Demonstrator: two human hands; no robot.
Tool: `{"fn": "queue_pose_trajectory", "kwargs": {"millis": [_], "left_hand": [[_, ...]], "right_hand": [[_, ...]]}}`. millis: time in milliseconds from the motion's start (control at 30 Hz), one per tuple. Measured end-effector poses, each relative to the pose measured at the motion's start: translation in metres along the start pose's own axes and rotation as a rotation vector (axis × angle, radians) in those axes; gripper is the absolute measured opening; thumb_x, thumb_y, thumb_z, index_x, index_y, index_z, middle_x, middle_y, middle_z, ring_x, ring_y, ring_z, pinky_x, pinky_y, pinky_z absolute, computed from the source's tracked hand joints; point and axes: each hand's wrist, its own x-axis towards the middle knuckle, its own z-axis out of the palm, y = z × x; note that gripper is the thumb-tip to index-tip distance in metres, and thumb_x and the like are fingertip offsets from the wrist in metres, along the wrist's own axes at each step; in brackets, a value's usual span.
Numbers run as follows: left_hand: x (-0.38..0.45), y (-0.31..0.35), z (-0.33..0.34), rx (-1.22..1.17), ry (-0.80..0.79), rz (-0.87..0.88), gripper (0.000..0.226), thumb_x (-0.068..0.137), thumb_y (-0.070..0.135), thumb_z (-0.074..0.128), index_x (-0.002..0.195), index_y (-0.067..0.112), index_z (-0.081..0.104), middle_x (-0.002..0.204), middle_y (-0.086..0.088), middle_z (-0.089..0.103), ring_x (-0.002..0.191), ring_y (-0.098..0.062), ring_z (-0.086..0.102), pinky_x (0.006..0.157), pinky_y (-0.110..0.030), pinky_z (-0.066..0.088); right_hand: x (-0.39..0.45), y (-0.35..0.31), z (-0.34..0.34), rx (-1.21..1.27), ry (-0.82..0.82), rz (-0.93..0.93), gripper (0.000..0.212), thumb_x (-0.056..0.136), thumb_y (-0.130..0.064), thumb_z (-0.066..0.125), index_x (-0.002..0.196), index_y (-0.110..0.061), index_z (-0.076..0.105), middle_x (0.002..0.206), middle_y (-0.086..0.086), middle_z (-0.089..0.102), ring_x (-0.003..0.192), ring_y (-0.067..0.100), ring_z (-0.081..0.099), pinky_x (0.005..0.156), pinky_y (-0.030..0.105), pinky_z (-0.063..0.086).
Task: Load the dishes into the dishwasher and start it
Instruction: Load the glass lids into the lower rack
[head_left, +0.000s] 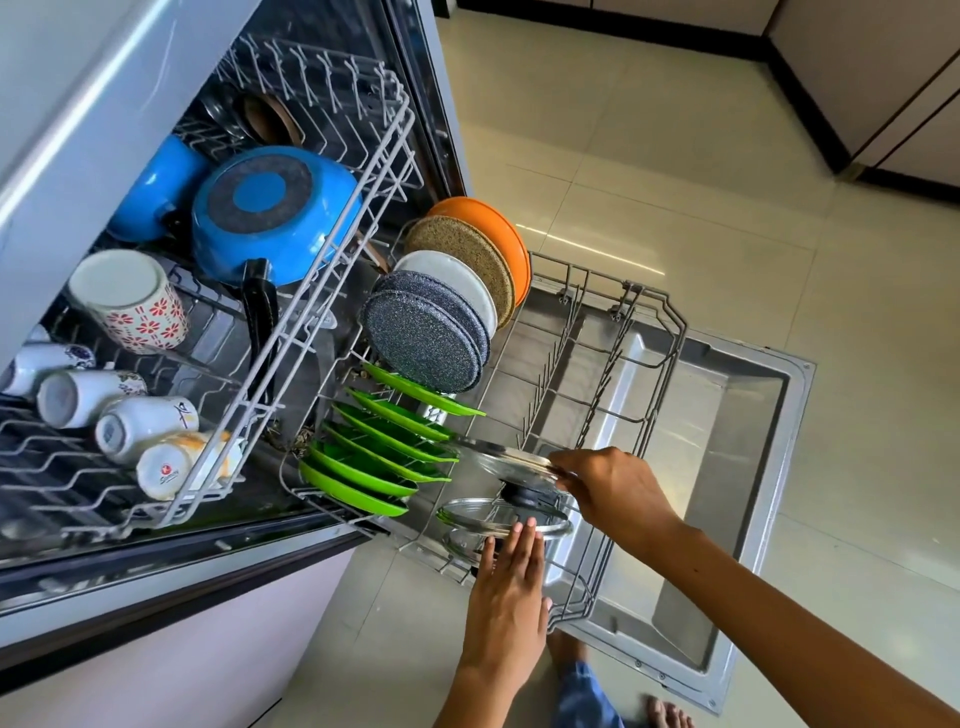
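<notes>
Upper glass lid (511, 462) sits lower centre of the frame, in the lower rack (644, 322), tilted on edge with its black knob (521, 493) facing down-front. Right hand (615, 491) grips its rim from the right side, fingers curled over the edge. Lid lies left of that hand; its face runs roughly left-right across the rack, leaning toward the green plates (379, 457).

Second glass lid (506, 517) is just below and in front of the first, also on edge in the rack. Left hand (506, 587) is flat, fingers straight, fingertips (522, 530) touching its rim from the front; no grasp. Left hand is nearer the second lid, right hand nearer the first.

Judgement: the step is seating the lids between the tines; the held lid likely needs to drop straight down into a slot while the flat hand steadies the other. Risk: the two lids knock or slide together.

Outward: green plates stand in a row to the left, grey, white, speckled and orange plates (447, 322) behind them. Upper rack (291, 291) at left holds blue pans (270, 208) and mugs (130, 301). Open dishwasher door (753, 467) lies under the rack, tiled floor (675, 156) beyond.
</notes>
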Motion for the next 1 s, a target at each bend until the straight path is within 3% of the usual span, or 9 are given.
{"fn": "queue_pose_trajectory", "kwargs": {"millis": [167,367,500,567,667,800,1000], "left_hand": [[-0.001,0.001,-0.001,-0.018,-0.019,0.000,0.089,0.055,0.043,0.086,0.130,0.007,0.055,0.137,-0.009,0.053,0.123,-0.023,0.054,0.108,-0.037,0.012],[-0.001,0.001,-0.002,-0.065,-0.011,-0.001,0.092,0.054,0.045,0.086,0.132,0.008,0.053,0.136,-0.008,0.053,0.122,-0.023,0.054,0.109,-0.036,0.011],[-0.003,0.002,0.000,-0.094,0.006,0.008,0.121,0.060,0.045,0.080,0.151,0.006,0.010,0.141,-0.009,0.049,0.127,-0.023,0.049,0.110,-0.037,0.011],[-0.002,0.002,0.000,-0.113,0.005,0.010,0.128,0.060,0.045,0.081,0.151,0.008,-0.002,0.141,-0.009,0.049,0.127,-0.024,0.049,0.110,-0.037,0.011],[0.000,0.003,0.001,-0.133,0.002,0.003,0.132,0.058,0.045,0.083,0.151,0.010,-0.004,0.140,-0.009,0.050,0.127,-0.024,0.049,0.111,-0.036,0.011],[-0.001,0.003,0.001,-0.141,0.006,0.016,0.131,0.059,0.043,0.083,0.151,0.009,-0.004,0.142,-0.010,0.047,0.128,-0.024,0.048,0.111,-0.036,0.010],[-0.001,0.002,0.001,-0.118,-0.024,0.018,0.130,0.061,0.044,0.081,0.151,0.011,-0.007,0.143,-0.009,0.046,0.129,-0.023,0.047,0.109,-0.037,0.012]], "right_hand": [[0.004,0.000,0.009,0.031,-0.017,0.007,0.014,0.092,-0.017,0.056,0.101,-0.016,0.066,0.087,0.003,0.071,0.076,0.027,0.066,0.064,0.034,0.053],[0.004,0.000,0.005,0.060,0.041,0.039,0.010,0.089,-0.014,0.061,0.096,-0.011,0.068,0.078,0.006,0.071,0.067,0.027,0.065,0.058,0.025,0.043],[-0.012,-0.005,-0.006,-0.006,0.084,-0.001,0.010,0.081,-0.010,0.069,0.088,-0.017,0.066,0.068,-0.002,0.066,0.055,0.019,0.062,0.048,0.020,0.039],[-0.025,-0.008,-0.011,-0.004,0.110,-0.008,0.015,0.078,-0.010,0.073,0.088,-0.019,0.066,0.066,-0.005,0.065,0.050,0.016,0.060,0.044,0.019,0.042],[-0.037,-0.013,-0.015,-0.001,0.142,-0.009,0.018,0.077,-0.008,0.074,0.089,-0.018,0.066,0.066,-0.003,0.064,0.049,0.017,0.058,0.040,0.027,0.049],[-0.037,-0.012,-0.011,-0.028,0.116,0.024,0.026,0.071,-0.002,0.076,0.088,-0.018,0.065,0.067,-0.003,0.065,0.051,0.017,0.059,0.040,0.028,0.050],[-0.010,-0.004,0.010,-0.016,0.021,0.119,0.011,0.083,-0.006,0.064,0.082,-0.016,0.060,0.067,0.002,0.064,0.055,0.027,0.060,0.047,0.034,0.049]]}}
